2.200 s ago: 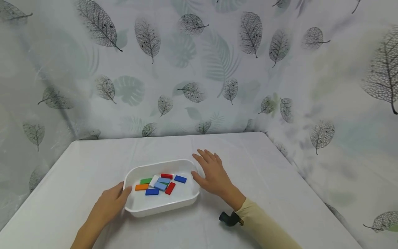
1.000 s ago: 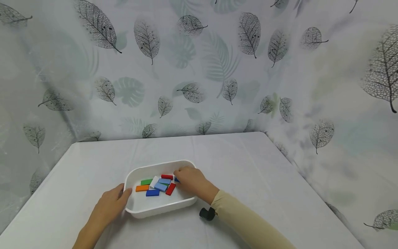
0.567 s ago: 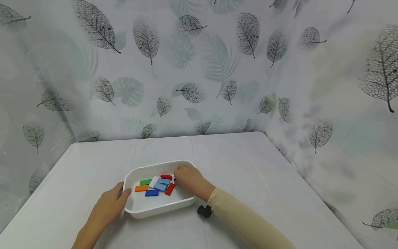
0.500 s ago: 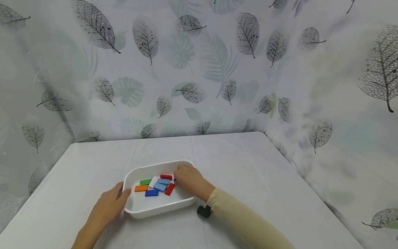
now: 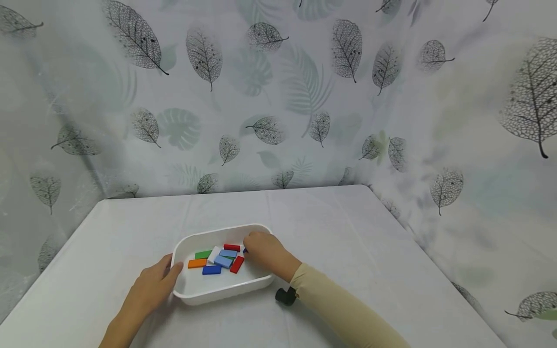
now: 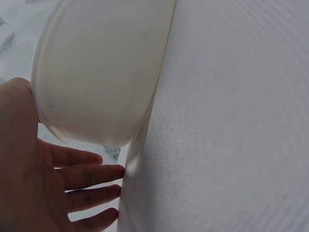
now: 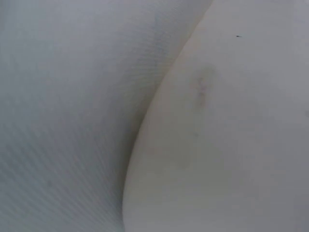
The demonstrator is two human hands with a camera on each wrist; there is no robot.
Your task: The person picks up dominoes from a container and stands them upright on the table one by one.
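A white tray point(image 5: 217, 293) on the table holds several small rectangular tiles: an orange tile point(image 5: 197, 263), a green tile point(image 5: 203, 254), a dark blue tile point(image 5: 212, 270), light blue tiles, a white tile and red tiles. My left hand point(image 5: 150, 285) touches the tray's left end, its thumb at the rim; in the left wrist view its fingers point(image 6: 87, 177) stretch out, spread, below the tray wall. Inside the tray's right end, my right hand point(image 5: 267, 252), fingers curled down, pinches another blue tile point(image 5: 245, 250), mostly hidden. The right wrist view shows only the tray's outer wall point(image 7: 222, 135) and cloth.
A white cloth covers the table point(image 5: 339, 232). Leaf-patterned curtains point(image 5: 270, 87) hang behind it and at both sides. A black device point(image 5: 285, 296) sits at the right wrist, just outside the tray's near right corner.
My right hand has come down from above the tray's right edge to the blue tile inside, its fingers going from spread to curled, and has since stayed there. My left hand keeps its place.
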